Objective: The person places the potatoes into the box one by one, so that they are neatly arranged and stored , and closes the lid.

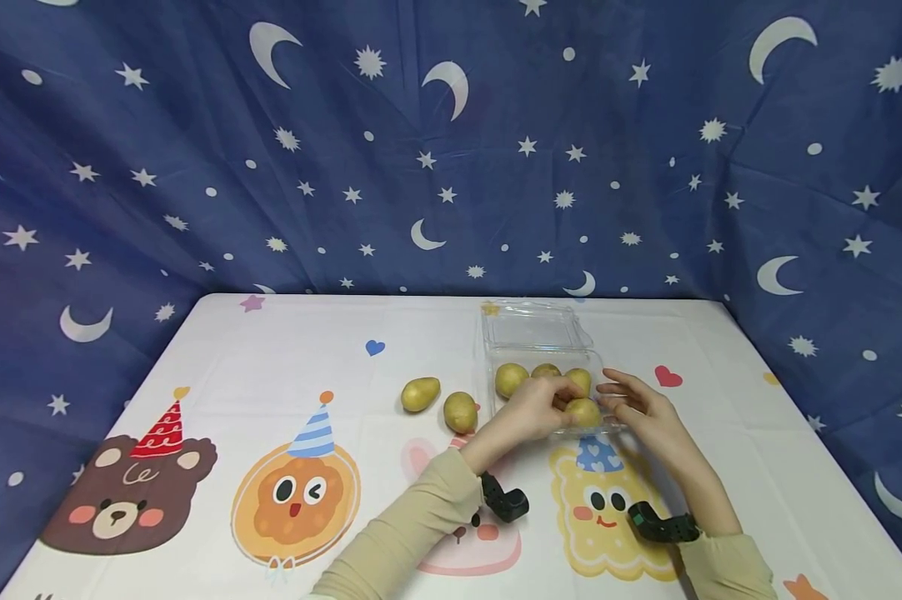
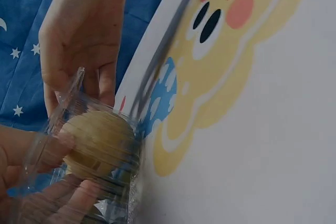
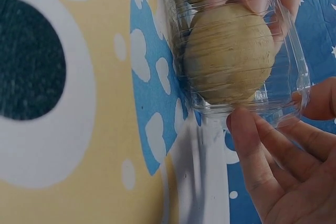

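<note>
A clear plastic container (image 1: 544,352) stands on the surface (image 1: 293,358), its lid (image 1: 529,327) folded back toward the blue curtain (image 1: 391,225). Four potatoes are visible in the container: three rear potatoes (image 1: 511,380) in a row and one front potato (image 1: 584,413) at the right. The left hand (image 1: 532,408) has its grip narrowed, pinching the front potato. The right hand (image 1: 646,408) has its grip spread, fingers extended and touching the container wall. Two loose potatoes (image 1: 461,413) lie left of the container.
</note>
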